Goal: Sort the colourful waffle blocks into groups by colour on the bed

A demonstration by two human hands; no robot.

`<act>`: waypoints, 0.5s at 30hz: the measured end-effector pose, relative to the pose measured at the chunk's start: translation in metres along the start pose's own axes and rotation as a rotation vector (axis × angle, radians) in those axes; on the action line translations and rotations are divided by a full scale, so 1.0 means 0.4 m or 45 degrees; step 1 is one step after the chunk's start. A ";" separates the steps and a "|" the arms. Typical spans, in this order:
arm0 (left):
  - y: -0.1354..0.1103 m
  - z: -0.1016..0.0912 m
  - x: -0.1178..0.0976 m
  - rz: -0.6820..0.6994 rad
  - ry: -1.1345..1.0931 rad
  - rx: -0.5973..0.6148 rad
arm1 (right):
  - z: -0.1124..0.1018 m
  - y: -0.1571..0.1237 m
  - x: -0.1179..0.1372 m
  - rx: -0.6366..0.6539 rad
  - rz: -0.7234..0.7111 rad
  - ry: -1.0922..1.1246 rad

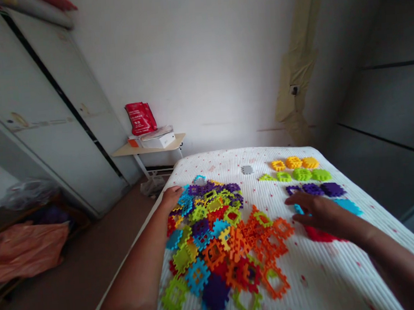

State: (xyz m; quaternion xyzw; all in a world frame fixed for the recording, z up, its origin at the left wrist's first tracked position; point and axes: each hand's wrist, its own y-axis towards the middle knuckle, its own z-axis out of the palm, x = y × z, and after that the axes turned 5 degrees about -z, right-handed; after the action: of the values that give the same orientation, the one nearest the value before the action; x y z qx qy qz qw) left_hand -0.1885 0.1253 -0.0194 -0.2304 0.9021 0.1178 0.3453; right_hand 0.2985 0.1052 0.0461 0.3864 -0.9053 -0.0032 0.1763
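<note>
A heap of interlocking plastic building tiles [213, 235] in blue, purple, green, yellow, red and orange lies on the bed. At its far left edge rests my left hand [172, 196], fingers loosely extended beside the blue tiles [186, 203]; nothing shows held in it. My right hand [317, 209] reaches over the sorted rows with thumb and fingers apart. Between them a small blue tile [298, 209] shows, apparently lying on the sheet. Under and beside this hand are a blue stack [349, 206] and red tiles [321, 234], partly hidden.
Sorted beyond my right hand are purple tiles [313, 189], green tiles [302, 174] and yellow tiles [293, 162]. A lone grey tile [247, 170] lies near the far edge. A side table [120, 151] with a red bag [141, 118] stands by the wall.
</note>
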 end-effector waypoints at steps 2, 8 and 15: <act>-0.017 -0.012 -0.003 0.022 -0.070 -0.024 | 0.020 -0.004 0.037 0.026 -0.061 0.051; -0.088 -0.044 -0.043 0.077 -0.269 -0.172 | 0.063 0.011 0.104 0.069 -0.214 0.091; -0.273 -0.012 -0.174 0.095 -0.483 0.005 | 0.097 0.032 0.158 -0.171 -0.324 0.109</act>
State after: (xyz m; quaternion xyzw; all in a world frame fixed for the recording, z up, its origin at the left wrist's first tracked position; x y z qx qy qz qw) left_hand -0.0915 0.0521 0.0254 -0.1700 0.8289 0.1702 0.5050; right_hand 0.2366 0.0648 0.0314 0.4853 -0.8384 -0.0696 0.2384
